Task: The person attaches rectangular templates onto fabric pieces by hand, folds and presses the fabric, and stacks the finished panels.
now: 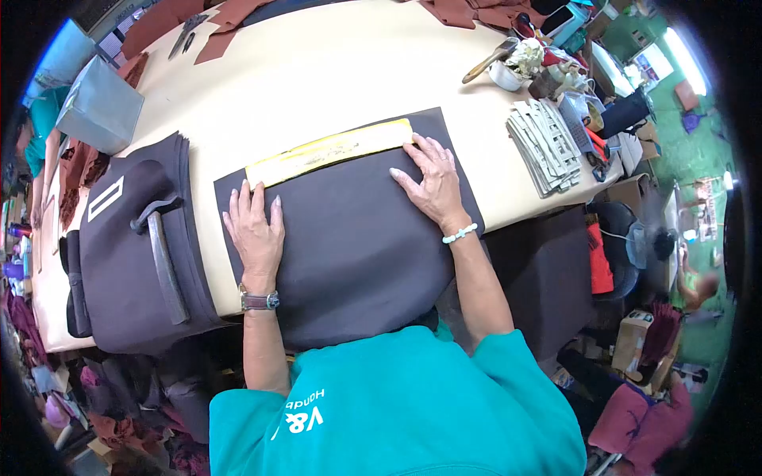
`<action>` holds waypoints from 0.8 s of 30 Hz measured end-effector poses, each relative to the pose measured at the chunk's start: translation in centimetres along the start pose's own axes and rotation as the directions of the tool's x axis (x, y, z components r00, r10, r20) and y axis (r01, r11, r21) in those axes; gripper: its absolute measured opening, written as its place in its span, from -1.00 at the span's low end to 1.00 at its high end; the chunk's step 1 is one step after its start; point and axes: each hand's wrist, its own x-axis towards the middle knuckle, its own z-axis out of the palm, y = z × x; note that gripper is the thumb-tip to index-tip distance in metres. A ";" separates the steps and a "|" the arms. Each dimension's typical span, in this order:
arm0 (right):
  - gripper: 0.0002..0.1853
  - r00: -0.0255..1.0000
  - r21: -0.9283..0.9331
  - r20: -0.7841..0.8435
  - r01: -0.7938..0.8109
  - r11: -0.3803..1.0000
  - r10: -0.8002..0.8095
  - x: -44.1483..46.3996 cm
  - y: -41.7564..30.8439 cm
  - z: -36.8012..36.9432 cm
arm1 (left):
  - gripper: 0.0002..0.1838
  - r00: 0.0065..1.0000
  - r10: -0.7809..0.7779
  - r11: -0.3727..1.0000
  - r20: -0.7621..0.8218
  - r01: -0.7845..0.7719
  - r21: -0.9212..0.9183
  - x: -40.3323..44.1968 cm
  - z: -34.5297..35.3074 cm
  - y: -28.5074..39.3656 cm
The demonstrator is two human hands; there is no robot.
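Nearest the head camera is the wearer's teal shirt [397, 404]. Beyond it, a dark sheet [365, 246] lies on the pale tabletop [317, 75], with a yellow strip [329, 151] near its far edge. Left hand [255, 226] and right hand [432, 178] are unclenched, fingers extended, fingertips at opposite ends of the strip, apparently to hold it flat and straight. A hammer [167, 262] rests on a dark stack [119, 262] at left (possibly as a weight). Pale strips [546, 147] are piled at right; green floor [710, 155] lies beyond.
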 end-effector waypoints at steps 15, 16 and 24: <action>-0.28 0.989 -0.086 0.144 -0.029 0.996 0.042 0.1 -0.8 -0.6 | -0.54 0.998 -0.035 0.999 0.052 0.037 -0.032 0.2 -0.5 0.6; -0.28 0.989 -0.075 0.144 -0.034 0.997 0.044 0.1 -0.7 -0.6 | -0.54 0.998 -0.035 0.999 0.053 0.037 -0.032 0.2 -0.6 0.6; -0.28 0.989 -0.086 0.140 -0.042 0.995 0.054 0.1 -0.9 -0.6 | -0.55 0.997 -0.052 0.998 0.056 0.054 -0.036 0.3 -0.8 0.8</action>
